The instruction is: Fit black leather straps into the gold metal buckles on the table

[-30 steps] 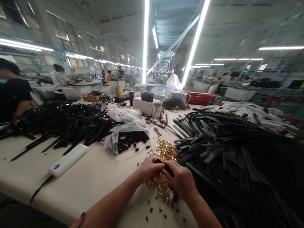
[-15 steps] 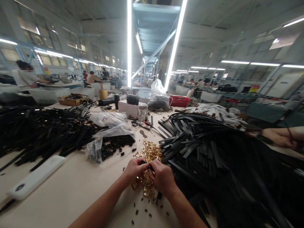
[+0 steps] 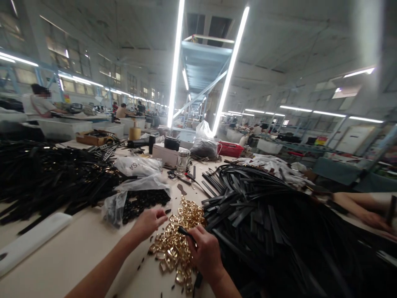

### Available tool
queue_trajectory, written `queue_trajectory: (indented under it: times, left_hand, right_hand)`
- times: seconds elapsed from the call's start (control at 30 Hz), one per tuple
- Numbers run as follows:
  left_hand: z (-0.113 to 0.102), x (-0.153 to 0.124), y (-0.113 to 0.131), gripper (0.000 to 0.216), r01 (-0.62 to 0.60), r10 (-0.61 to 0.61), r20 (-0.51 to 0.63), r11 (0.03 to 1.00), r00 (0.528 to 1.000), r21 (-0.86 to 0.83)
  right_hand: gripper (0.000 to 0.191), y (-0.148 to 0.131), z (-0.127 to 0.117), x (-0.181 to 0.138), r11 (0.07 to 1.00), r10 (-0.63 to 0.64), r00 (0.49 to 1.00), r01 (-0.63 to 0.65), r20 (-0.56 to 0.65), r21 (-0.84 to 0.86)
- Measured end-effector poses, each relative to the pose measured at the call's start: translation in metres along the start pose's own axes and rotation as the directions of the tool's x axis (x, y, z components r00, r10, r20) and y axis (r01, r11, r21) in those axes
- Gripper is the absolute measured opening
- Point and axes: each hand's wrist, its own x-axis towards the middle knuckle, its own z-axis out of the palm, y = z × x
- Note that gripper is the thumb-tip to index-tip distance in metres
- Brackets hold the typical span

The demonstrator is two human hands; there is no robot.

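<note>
My right hand (image 3: 203, 248) is closed around a black strap (image 3: 183, 231), whose end sticks out past the fingertips above a heap of gold metal buckles (image 3: 176, 248). To the left, my left hand (image 3: 149, 221) is apart from the strap, its fingers slightly bent and spread with nothing visible in them. It is beside a pile of small black loops (image 3: 144, 203), which spills from a clear plastic bag (image 3: 114, 207). A large bundle of long black straps (image 3: 248, 211) lies right of the buckles.
More black straps with gold hardware (image 3: 62, 174) cover the left side. A white handheld device (image 3: 37, 240) lies at the front left. Behind stand a glass jar (image 3: 182, 161), a white box (image 3: 166, 154) and a red basket (image 3: 230, 149). Another person's hands (image 3: 372, 217) are at right.
My left hand has let go of the strap and moved left toward the black loops. My right hand keeps the strap. The view has tilted up and turned slightly.
</note>
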Motion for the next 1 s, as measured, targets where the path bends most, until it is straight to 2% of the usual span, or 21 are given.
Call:
queue_trajectory:
  times: [0.1,0.17,0.23,0.37,0.57,0.7,0.87,0.93,1.0]
  left_hand:
    - [-0.025,0.013,-0.017,0.015,0.049,0.009,-0.134,0.904,0.991,0.426]
    - [-0.031,0.019,-0.029,0.016,0.098,-0.020,-0.146,0.828,0.989,0.552]
    - [-0.030,0.022,-0.039,0.017,0.094,-0.027,-0.122,0.800,0.992,0.592]
    - [-0.023,0.019,-0.047,0.015,0.085,-0.031,-0.104,0.815,0.994,0.573]
    - [-0.017,0.012,-0.036,0.022,0.086,-0.029,-0.124,0.868,0.992,0.489]
    - [-0.009,0.010,-0.029,0.019,0.049,-0.012,-0.072,0.841,0.997,0.538]
    - [-0.003,0.010,-0.024,0.015,0.071,-0.016,-0.106,0.836,0.994,0.544]
    - [0.000,0.008,-0.020,0.013,0.100,-0.052,-0.123,0.894,0.991,0.436]
    - [0.005,0.004,-0.012,0.014,0.091,-0.077,-0.088,0.982,0.993,0.168]
  right_hand:
    - [0.017,0.002,-0.001,0.000,0.996,-0.038,0.999,0.036,-0.025,-0.077]
    - [0.016,0.002,-0.002,0.000,0.992,-0.056,0.998,0.051,-0.040,-0.114]
    - [0.016,0.002,-0.002,0.000,0.990,-0.062,0.997,0.055,-0.049,-0.132]
    - [0.016,0.001,-0.004,0.000,0.990,-0.060,0.998,0.055,-0.031,-0.128]
    - [0.017,0.004,-0.008,0.002,0.994,-0.013,1.000,0.009,-0.028,-0.112]
    - [0.018,0.005,-0.007,0.002,0.994,-0.008,0.999,0.004,-0.036,-0.113]
    - [0.017,0.005,-0.006,0.002,0.994,0.007,0.999,-0.011,-0.037,-0.108]
    - [0.015,0.004,-0.008,0.002,0.994,0.022,0.999,-0.026,-0.041,-0.106]
    - [0.014,0.003,-0.009,0.001,0.993,0.042,0.998,-0.047,-0.042,-0.106]
